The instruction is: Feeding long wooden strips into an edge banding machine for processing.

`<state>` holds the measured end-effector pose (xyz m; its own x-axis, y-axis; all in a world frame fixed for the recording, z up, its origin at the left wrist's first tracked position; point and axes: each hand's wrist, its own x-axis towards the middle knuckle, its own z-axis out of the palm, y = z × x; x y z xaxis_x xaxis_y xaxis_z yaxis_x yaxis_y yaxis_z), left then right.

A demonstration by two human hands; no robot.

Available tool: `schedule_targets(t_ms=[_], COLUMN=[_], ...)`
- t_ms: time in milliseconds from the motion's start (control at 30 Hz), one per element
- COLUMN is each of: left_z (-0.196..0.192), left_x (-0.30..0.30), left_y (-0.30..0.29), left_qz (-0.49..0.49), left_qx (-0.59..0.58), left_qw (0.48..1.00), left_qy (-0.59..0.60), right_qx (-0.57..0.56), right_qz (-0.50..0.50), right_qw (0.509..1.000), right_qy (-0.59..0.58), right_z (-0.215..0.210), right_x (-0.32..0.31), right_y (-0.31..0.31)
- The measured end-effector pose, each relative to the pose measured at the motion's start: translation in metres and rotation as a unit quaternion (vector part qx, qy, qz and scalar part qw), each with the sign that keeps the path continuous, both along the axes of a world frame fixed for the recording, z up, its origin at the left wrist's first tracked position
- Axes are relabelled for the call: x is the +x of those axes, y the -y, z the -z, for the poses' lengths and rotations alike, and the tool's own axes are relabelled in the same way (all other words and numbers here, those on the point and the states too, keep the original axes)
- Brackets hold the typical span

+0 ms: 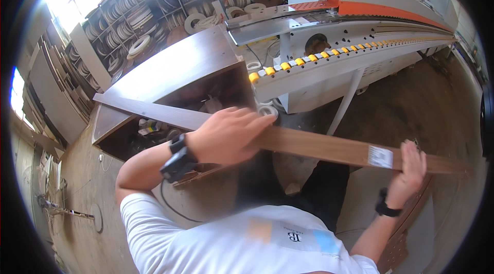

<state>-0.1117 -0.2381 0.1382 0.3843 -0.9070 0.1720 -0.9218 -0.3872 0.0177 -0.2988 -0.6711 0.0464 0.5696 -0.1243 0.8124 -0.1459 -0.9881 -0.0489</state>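
Carrying a long wooden strip [288,142] past a roller-fed machine [350,52] and dark cabinet [175,68].
The strip runs upper left to lower right; left hand [226,135] lies over its middle, grip wrapped, right hand [409,173] clasps near its labelled end.

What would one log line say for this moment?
left hand: grips wooden strip mid-length | right hand: grips strip near white label | strip: held level | edge-banding machine: ahead

Edge-banding machine [360,32] behind; tape-roll shelves [139,11]; dark cabinet [170,68].
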Motion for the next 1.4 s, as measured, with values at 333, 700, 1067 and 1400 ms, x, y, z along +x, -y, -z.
schedule_targets(t_ms=[333,700,1067,1400], left_z=[0.022,-0.011,0.020,0.029], left_x=[0.007,0.127,0.249,0.344], left_y=[0.054,-0.106,-0.195,-0.040], left_qz=[0.023,-0.241,-0.402,-0.248], left_qx=[-0.021,-0.009,0.048,0.014], left_qw=[0.982,0.957,0.908,0.942], left_qy=[0.184,0.160,0.110,0.227], right_qx=[-0.016,0.133,0.430,0.586], right_qz=[-0.174,-0.196,-0.201,-0.162], right_qw=[0.982,0.972,0.858,0.762], right_qy=[0.073,0.006,-0.197,-0.223], right_z=[-0.010,0.063,0.184,0.270], right_x=[0.079,0.049,0.042,0.054], right_y=[-0.120,-0.085,-0.080,-0.059])
